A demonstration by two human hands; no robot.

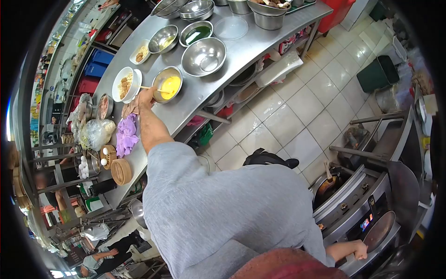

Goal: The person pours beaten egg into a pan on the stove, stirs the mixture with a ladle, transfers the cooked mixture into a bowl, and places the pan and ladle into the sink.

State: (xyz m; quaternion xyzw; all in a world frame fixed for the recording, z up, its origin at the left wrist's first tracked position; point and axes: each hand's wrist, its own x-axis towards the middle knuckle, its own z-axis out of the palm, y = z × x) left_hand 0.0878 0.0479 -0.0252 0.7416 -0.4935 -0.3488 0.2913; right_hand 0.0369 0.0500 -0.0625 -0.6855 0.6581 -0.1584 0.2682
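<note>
My left hand (147, 95) is closed at the near rim of a metal bowl (179, 95) of yellow beaten egg (170, 86). Pale chopsticks (160, 90) run past the fingers into the egg. Beside this hand stands a white bowl (116, 88) with noodle-like food, and a purple cloth (126, 135) lies close to the wrist. At the lower right, my right hand (357, 251) is closed at the stove, beside a round pan or lid (380, 231). What its fingers hold, if anything, is hidden.
Several metal bowls (203, 56) stand along the steel table (200, 97). Bamboo steamers (121, 172) sit at its near left end. A wok (325, 186) is on the stove at right. A green bin (377, 74) stands on the tiled floor. Another person (104, 255) is at lower left.
</note>
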